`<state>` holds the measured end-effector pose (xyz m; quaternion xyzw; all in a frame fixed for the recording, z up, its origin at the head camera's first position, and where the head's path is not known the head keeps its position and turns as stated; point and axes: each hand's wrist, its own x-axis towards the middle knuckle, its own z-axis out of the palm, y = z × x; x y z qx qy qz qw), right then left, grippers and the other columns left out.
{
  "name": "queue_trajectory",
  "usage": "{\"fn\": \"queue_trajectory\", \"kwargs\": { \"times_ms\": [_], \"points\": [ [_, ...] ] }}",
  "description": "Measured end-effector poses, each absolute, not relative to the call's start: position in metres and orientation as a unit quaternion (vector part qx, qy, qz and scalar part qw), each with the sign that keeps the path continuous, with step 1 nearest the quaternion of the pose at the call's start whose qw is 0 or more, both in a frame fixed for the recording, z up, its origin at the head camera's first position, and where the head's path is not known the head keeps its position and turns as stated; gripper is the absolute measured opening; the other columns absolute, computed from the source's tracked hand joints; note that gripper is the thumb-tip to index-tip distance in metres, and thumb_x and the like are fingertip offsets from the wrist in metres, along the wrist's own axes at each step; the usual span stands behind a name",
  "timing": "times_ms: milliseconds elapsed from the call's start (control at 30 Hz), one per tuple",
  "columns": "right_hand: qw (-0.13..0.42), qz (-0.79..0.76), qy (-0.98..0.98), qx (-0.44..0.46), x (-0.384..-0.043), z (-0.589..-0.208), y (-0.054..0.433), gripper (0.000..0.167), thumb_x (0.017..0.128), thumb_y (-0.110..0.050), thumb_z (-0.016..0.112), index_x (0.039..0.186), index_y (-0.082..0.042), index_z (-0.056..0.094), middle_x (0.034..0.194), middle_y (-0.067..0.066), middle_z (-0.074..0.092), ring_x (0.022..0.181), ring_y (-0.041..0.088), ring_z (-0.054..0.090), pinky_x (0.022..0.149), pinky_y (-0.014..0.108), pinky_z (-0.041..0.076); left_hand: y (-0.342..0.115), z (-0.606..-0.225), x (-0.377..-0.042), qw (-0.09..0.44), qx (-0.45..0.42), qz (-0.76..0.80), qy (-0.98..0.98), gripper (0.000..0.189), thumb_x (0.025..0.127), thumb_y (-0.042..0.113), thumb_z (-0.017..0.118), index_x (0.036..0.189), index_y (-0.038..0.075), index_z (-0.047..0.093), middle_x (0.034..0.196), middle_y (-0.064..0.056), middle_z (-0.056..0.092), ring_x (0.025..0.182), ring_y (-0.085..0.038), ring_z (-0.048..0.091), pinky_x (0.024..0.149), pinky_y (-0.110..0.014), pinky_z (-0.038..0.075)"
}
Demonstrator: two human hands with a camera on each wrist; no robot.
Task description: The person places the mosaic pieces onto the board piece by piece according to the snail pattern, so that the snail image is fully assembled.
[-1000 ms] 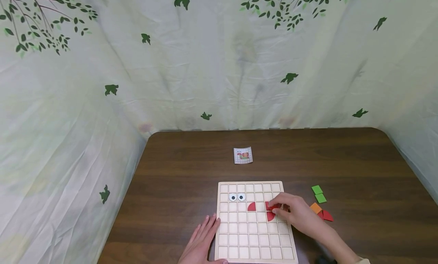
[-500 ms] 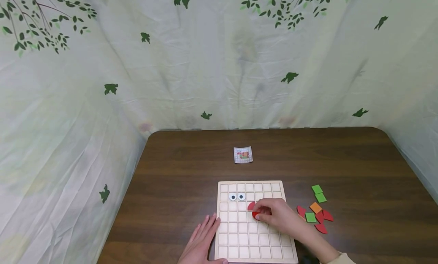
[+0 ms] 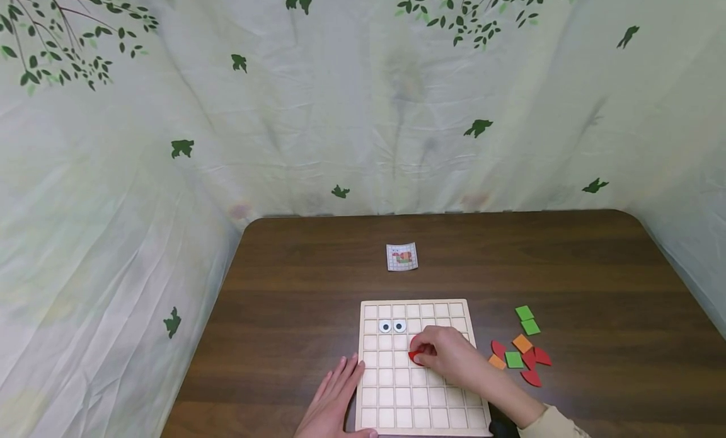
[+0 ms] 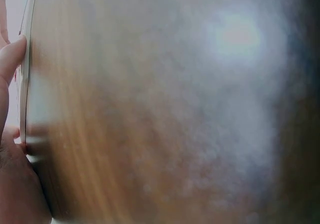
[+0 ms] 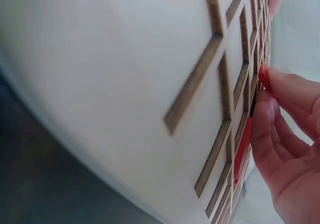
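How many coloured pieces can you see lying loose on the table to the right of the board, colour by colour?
Red pieces: 4
Green pieces: 3
Orange pieces: 2
Total: 9

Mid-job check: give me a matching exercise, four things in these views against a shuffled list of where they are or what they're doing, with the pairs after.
1. picture card
2. eye tiles
3. left hand
4. right hand

A. pinching a red piece
B. at the left edge of the board
C. on the table, past the board's far edge
D. in the board's second row from the far edge

Pairs: 1-C, 2-D, 3-B, 4-A
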<state>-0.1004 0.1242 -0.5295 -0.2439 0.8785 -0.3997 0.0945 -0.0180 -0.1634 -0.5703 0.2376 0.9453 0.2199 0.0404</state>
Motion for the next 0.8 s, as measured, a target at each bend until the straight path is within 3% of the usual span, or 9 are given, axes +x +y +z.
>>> {"fn": "queue_trajectory", "kwargs": {
  "times_ms": [233,433,800],
  "points": [
    [0.045,-0.36,0.895,-0.259,-0.1,-0.53,0.124,0.008,0.082,-0.013,0.08,0.082,-0.019,0.075,0.077,-0.017,0.056,0.071,-0.001,0.054,0.064,0.022,0.049,-0.163,-0.568,-0.017,0.054,0.229,0.225,0.946,0.103,0.08,0.078,0.055,0.158,0.018,0.024,0.162,-0.002,0.021,0.148,-0.021,0.013,0.109,-0.015,-0.01],
    [0.048,-0.348,0.903,-0.249,-0.102,-0.529,0.123,0.009,0.082,-0.017,0.081,0.08,-0.018,0.073,0.075,-0.017,0.056,0.067,-0.003,0.052,0.062,0.022,0.048,-0.163,-0.568,-0.018,0.044,0.237,0.218,0.946,0.103,0.08,0.078,0.055,0.157,0.017,0.025,0.162,-0.003,0.024,0.147,-0.023,0.016,0.109,-0.015,-0.01],
    [0.073,-0.376,0.896,-0.225,-0.105,-0.523,0.146,0.019,0.081,0.0,0.074,0.089,-0.017,0.072,0.08,-0.013,0.057,0.072,0.005,0.051,0.065,0.024,0.048,-0.166,-0.569,-0.019,0.065,0.231,0.235,0.942,0.103,0.079,0.078,0.055,0.158,0.02,0.024,0.162,-0.001,0.022,0.148,-0.016,0.01,0.107,-0.013,-0.011]
  ]
}}
